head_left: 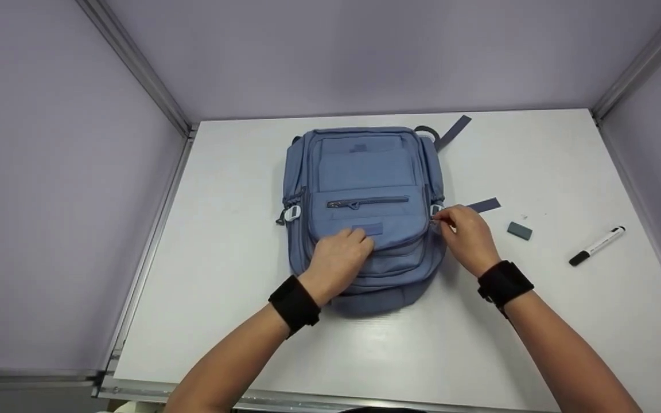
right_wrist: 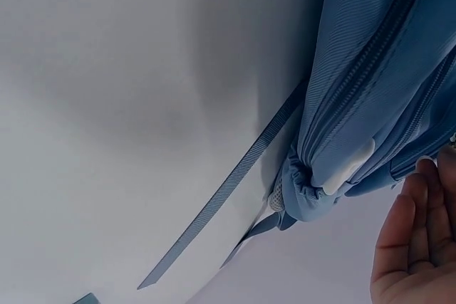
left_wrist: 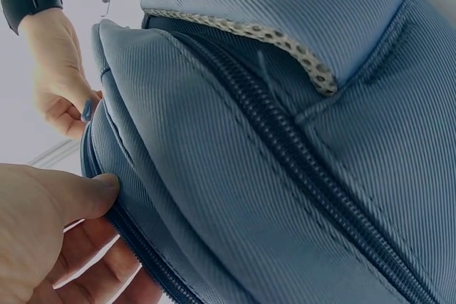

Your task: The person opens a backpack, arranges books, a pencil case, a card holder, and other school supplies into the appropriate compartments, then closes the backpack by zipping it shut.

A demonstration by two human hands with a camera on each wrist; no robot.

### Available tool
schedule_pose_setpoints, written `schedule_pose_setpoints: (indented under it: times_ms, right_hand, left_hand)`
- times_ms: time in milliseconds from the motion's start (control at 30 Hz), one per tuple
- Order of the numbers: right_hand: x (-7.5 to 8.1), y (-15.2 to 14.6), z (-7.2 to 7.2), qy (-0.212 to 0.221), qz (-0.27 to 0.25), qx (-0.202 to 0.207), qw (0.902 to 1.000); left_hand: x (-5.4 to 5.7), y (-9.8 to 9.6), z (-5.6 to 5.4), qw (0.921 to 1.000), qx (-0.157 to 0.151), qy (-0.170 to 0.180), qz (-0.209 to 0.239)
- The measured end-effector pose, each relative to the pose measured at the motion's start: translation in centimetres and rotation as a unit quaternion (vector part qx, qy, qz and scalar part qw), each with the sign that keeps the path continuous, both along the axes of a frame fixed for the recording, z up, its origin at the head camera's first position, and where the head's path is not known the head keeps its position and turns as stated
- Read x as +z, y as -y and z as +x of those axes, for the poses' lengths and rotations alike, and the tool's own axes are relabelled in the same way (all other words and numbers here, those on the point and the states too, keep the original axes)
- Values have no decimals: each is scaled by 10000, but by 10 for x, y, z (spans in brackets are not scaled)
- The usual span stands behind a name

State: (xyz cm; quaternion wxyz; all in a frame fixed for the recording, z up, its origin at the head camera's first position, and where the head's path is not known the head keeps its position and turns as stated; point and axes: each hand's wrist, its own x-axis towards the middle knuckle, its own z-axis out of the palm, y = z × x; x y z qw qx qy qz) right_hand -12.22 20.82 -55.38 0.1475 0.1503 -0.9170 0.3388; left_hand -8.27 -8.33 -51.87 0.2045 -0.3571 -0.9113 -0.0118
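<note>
A blue backpack lies front side up on the white table. My left hand pinches the zippered edge of its front pocket, thumb on the fabric and fingers beneath, as the left wrist view shows. At the pocket's right side, my right hand pinches a small blue zipper pull between thumb and fingers. In the right wrist view, the right hand's curled fingers are at the image edge, so the pull is mostly hidden there. Another zipper runs along the bag.
Loose straps stretch out from the bag's right side. Further right are a dark green eraser-like block and a white marker with a black cap. Pale panels enclose the table at the back and sides.
</note>
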Motion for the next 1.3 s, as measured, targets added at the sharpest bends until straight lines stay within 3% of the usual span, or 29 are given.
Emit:
schedule_pose_setpoints:
  times_ms: [400, 1300]
  right_hand:
    - [2, -1, -26, 176, 161, -112, 9997]
    - [6, 0, -65, 498, 297, -306, 9979]
  left_hand:
    - [1, 0, 1, 10000, 27, -34, -40]
    - [1, 0, 1, 9994, 123, 211, -234]
